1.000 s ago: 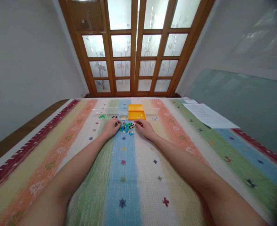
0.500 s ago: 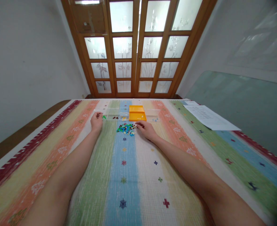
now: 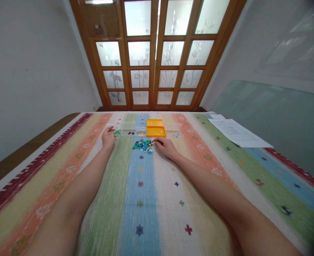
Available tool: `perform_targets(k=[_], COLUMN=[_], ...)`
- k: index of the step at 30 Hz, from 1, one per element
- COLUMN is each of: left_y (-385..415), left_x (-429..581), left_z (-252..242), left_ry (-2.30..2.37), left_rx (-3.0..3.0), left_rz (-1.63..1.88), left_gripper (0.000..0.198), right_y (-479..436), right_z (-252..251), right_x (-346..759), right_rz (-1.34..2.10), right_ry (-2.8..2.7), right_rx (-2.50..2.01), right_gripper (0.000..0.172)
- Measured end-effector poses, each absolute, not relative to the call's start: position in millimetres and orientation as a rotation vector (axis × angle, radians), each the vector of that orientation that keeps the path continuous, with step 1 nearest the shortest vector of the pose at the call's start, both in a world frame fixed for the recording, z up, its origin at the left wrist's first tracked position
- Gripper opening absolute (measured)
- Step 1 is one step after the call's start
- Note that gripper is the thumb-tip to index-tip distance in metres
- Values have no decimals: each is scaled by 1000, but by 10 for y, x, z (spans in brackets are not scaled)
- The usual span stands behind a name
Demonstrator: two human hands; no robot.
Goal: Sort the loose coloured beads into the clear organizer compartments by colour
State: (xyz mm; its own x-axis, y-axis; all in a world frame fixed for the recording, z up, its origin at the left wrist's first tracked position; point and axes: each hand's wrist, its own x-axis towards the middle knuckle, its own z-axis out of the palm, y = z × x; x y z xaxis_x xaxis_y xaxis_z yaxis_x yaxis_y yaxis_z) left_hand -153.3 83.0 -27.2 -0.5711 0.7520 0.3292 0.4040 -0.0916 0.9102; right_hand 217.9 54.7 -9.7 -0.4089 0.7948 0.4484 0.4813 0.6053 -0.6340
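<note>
My left hand is at the left end of a clear plastic box, beside small green pieces inside it. Its fingers are a little apart, and I see nothing between them. My right hand rests at the right edge of a pile of small shiny pieces in blue, green, dark red and pale colours. Thumb and forefinger are close together there; whatever they pinch is too small to name. Dark red pieces and yellow pieces lie in other compartments.
An open orange case with a few pale pieces stands just beyond the pile. Blue pieces lie at the box's right end. Printed paper sheets are on the right of the striped tablecloth. A wooden glazed door is behind.
My left hand has shifted slightly left and its fingers have loosened, leaving more of the green pieces visible. My right hand has stayed almost still at the pile.
</note>
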Motion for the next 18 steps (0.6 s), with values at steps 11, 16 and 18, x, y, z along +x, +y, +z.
perform_targets(k=[11, 16, 18], left_y=[552, 452, 441], left_x=[-1068, -833, -798], left_z=[-64, -42, -46], left_ry=[1748, 1493, 1436], left_rx=[2203, 2365, 2405], left_rz=[1167, 907, 866], left_gripper=[24, 24, 24], right_y=[529, 514, 509], right_z=[-90, -84, -81], right_x=[2172, 2168, 2165], right_rz=[507, 515, 511], right_ry=[-2124, -2123, -2124], right_rx=[-1004, -986, -991], right_gripper=[21, 21, 21])
